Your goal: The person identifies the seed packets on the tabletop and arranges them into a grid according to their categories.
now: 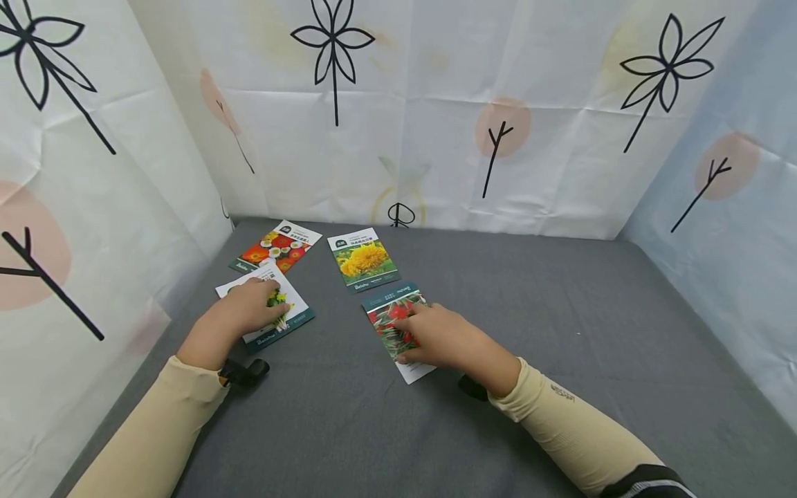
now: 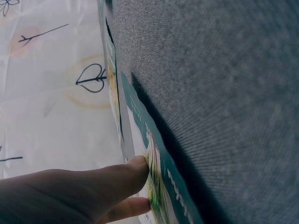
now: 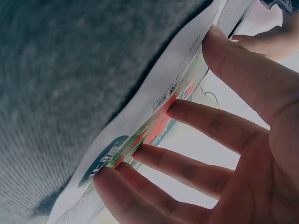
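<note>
My left hand [image 1: 249,308] rests its fingertips on a flower-seed packet [image 1: 286,332] with yellow blooms, a white top and a dark green lower band. In the left wrist view, the thumb and a finger of the left hand [image 2: 98,191] touch the picture side of this packet [image 2: 161,172]. My right hand [image 1: 438,335] spreads its fingers over a red-flowered seed packet [image 1: 382,319], whose white end points toward me. Seen from the right wrist, the right hand's fingertips [image 3: 177,109] press along the face of the packet [image 3: 147,91], with the palm raised off it.
Behind the left packet lies a packet with red, orange and white flowers [image 1: 264,250], partly overlapped by it. A yellow-flowered packet [image 1: 363,261] lies between the hands, farther back. Grey cloth [image 1: 560,311] covers the table, and patterned white fabric [image 1: 411,90] walls it in.
</note>
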The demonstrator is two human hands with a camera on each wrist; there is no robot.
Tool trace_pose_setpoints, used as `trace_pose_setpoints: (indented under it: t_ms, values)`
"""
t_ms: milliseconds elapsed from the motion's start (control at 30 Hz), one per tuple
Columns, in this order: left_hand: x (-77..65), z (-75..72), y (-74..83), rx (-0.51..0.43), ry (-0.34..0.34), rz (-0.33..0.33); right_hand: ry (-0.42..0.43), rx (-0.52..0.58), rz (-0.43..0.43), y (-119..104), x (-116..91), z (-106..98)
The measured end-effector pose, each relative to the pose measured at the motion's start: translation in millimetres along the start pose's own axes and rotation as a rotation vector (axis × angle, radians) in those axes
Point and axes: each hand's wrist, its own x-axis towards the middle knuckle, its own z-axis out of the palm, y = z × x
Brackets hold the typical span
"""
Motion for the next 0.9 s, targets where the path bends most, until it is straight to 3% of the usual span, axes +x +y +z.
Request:
trace_pose_setpoints:
  t_ms: [300,500,667,900]
  values:
    - [0.4,-0.8,1.8,0.013,0.01,0.004,0.003,0.014,0.032,1.3,-0.7,-0.3]
    - [0.7,-1.2,2.3,0.013,0.001,0.001,-0.009,0.01,0.007,5.2,-4.9,2.3]
    - [0.8,-1.9,2.3,0.013,-0.013,-0.006,-0.031,0.038,-0.018,10.4,-9.7,3.0]
    - [-0.2,-0.4,0.8,0.005,-0.009,-0.009,-0.069,0.023,0.011,10.8,-12.3,4.3]
